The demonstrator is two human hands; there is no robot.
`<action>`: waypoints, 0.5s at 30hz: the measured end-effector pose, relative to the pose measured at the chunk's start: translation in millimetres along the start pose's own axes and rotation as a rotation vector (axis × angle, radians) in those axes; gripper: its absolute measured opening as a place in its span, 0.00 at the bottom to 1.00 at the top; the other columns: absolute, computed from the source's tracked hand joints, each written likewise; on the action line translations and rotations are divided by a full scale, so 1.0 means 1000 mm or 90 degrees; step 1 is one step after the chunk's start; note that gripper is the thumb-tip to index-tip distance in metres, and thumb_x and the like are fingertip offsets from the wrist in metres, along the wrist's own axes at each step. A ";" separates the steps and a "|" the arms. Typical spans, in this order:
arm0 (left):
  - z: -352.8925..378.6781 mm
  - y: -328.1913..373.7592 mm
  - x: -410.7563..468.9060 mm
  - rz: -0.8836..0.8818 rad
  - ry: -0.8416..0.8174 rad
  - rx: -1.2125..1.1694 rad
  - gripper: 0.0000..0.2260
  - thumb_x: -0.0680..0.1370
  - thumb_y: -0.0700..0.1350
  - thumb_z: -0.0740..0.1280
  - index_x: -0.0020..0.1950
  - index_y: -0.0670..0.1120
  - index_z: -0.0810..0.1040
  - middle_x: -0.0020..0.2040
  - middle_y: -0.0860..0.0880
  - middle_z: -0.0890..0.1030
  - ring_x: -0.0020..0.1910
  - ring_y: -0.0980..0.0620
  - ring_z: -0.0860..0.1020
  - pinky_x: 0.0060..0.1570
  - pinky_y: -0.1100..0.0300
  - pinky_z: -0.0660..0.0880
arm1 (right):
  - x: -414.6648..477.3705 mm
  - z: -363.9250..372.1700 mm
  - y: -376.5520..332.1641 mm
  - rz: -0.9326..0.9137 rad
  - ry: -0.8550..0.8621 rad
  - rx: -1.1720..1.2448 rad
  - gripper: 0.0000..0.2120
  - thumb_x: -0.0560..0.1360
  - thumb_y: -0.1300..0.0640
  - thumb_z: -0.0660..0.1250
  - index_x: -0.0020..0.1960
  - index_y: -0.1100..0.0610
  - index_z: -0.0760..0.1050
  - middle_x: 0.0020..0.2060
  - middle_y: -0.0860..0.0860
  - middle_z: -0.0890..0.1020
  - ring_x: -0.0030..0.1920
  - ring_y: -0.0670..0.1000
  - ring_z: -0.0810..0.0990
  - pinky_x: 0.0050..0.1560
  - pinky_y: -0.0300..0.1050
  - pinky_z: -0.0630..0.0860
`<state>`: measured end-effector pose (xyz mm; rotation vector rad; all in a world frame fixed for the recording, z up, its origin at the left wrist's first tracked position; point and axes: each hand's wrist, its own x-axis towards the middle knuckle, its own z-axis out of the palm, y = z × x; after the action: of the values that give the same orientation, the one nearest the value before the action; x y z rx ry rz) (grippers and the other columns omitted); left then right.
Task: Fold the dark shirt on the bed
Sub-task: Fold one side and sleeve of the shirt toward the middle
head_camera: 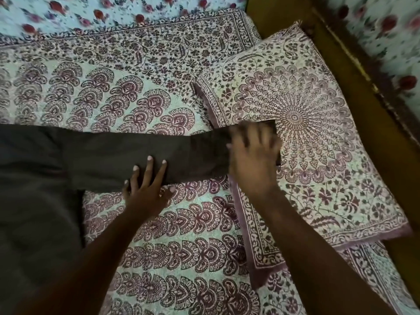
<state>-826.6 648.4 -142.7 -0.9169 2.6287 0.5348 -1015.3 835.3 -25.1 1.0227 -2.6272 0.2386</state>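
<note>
Left hand (147,187), right hand (254,155), fingers (148,167) straight, flat on dark shirt (102,160); paisley bedspread (159,235), matching pillow (318,110), wooden bedframe (284,14) beyond.

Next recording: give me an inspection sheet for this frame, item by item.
Surface: patterned bedspread, lying flat.
Job's things: dark shirt spread flat, its sleeve stretched out to the right.
Clutter: patterned pillow; the sleeve's end reaches its edge.
Grippers: left hand presses flat on the sleeve; right hand, blurred, lies with fingers spread on the sleeve's end.
Cables: nothing seen.
Surroundings: wooden bed frame; floral fabric beyond.
</note>
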 end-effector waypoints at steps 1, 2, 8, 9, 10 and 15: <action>-0.002 -0.001 0.001 0.003 -0.015 0.007 0.37 0.73 0.77 0.42 0.80 0.69 0.36 0.83 0.59 0.32 0.83 0.38 0.43 0.76 0.35 0.49 | -0.005 0.007 -0.004 -0.082 -0.068 -0.015 0.23 0.69 0.55 0.77 0.63 0.59 0.80 0.61 0.59 0.80 0.64 0.61 0.74 0.61 0.62 0.75; -0.004 -0.002 0.002 0.007 -0.033 0.012 0.37 0.73 0.77 0.43 0.80 0.70 0.36 0.82 0.59 0.31 0.83 0.38 0.42 0.77 0.36 0.48 | -0.008 0.011 -0.005 -0.116 -0.151 -0.027 0.23 0.68 0.52 0.80 0.60 0.59 0.82 0.59 0.57 0.80 0.63 0.59 0.76 0.60 0.59 0.75; -0.037 -0.022 0.018 0.039 -0.115 -0.232 0.38 0.76 0.66 0.65 0.83 0.62 0.53 0.85 0.53 0.45 0.84 0.41 0.48 0.80 0.43 0.48 | -0.009 0.009 -0.031 -0.020 -0.353 -0.099 0.25 0.66 0.54 0.77 0.60 0.62 0.81 0.64 0.62 0.78 0.66 0.65 0.74 0.64 0.62 0.71; -0.045 -0.030 0.017 0.042 -0.059 -0.301 0.36 0.76 0.63 0.64 0.83 0.55 0.59 0.85 0.48 0.52 0.83 0.41 0.54 0.81 0.44 0.51 | -0.009 0.009 -0.046 -0.029 -0.348 -0.086 0.26 0.65 0.53 0.77 0.60 0.63 0.80 0.64 0.63 0.78 0.65 0.66 0.74 0.63 0.62 0.71; -0.051 -0.039 0.013 0.040 0.015 -0.331 0.33 0.77 0.59 0.62 0.81 0.50 0.65 0.83 0.44 0.59 0.81 0.40 0.60 0.80 0.45 0.56 | -0.010 0.011 -0.061 -0.050 -0.349 -0.071 0.28 0.64 0.53 0.77 0.61 0.63 0.80 0.63 0.63 0.78 0.65 0.66 0.74 0.64 0.62 0.71; -0.073 -0.127 -0.013 -0.105 0.314 -0.157 0.26 0.76 0.49 0.57 0.73 0.44 0.73 0.77 0.41 0.70 0.75 0.37 0.68 0.70 0.38 0.69 | -0.007 0.035 -0.152 -0.162 -0.360 0.051 0.29 0.73 0.50 0.73 0.70 0.61 0.74 0.70 0.62 0.73 0.71 0.65 0.71 0.69 0.61 0.69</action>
<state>-746.6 531.0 -104.2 -1.4940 2.9127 0.6727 -915.2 719.0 -54.3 1.6387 -2.9383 -0.0114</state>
